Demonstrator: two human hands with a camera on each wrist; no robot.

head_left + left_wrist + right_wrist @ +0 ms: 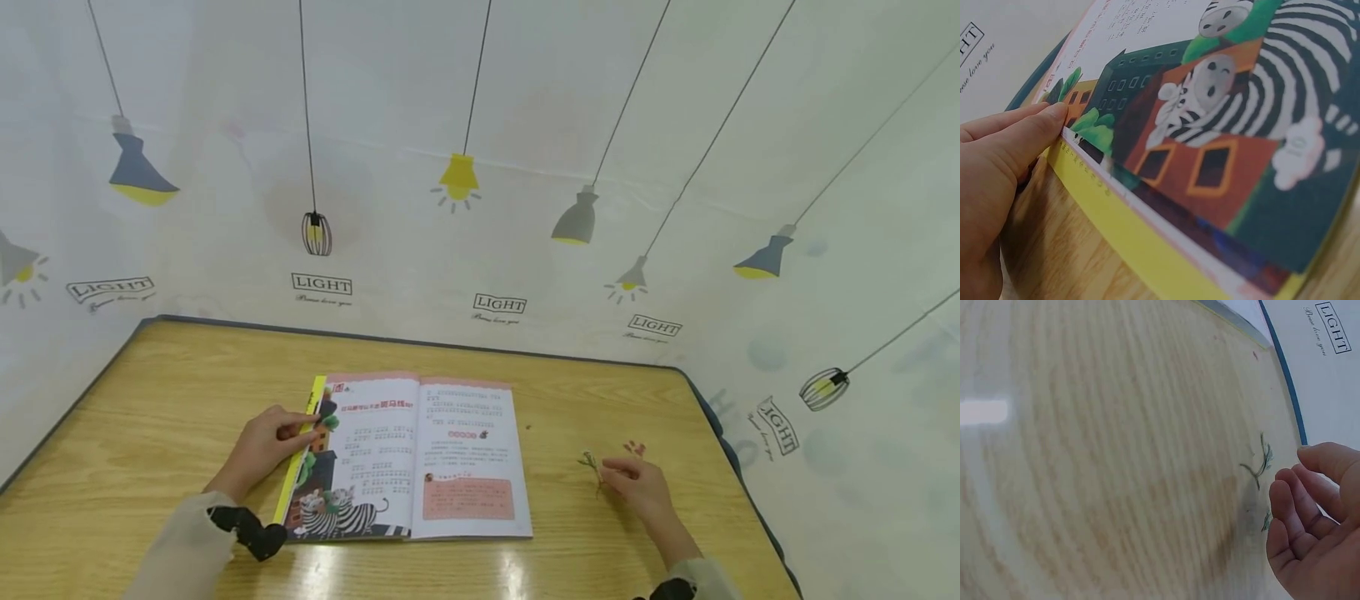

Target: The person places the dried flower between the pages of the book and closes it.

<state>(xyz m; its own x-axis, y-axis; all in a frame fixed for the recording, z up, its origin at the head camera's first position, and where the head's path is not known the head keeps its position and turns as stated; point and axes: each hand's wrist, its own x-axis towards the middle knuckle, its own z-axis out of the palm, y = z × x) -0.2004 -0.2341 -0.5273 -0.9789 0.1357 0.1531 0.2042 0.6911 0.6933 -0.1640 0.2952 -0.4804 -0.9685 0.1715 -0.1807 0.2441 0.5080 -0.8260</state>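
An open picture book (468,450) lies on the wooden table, its left page showing zebras (1210,94) and buildings. At that page's outer edge, my left hand (272,437) pinches the paper between thumb and fingers, above a yellow cover flap (1122,250). To the right of the book, my right hand (637,487) is low over the table with fingers loosely bent. A small green sprig (1263,461) with thin stems is right by its fingertips, and a gap shows between them in the right wrist view. Small pink flowers (634,448) lie just beyond that hand.
The wooden table (225,358) has a dark blue edge along the back and right side. Beyond it hangs a pale wall covering (390,100) printed with lamps and the word LIGHT. A tiny dark speck (528,427) lies between book and sprig.
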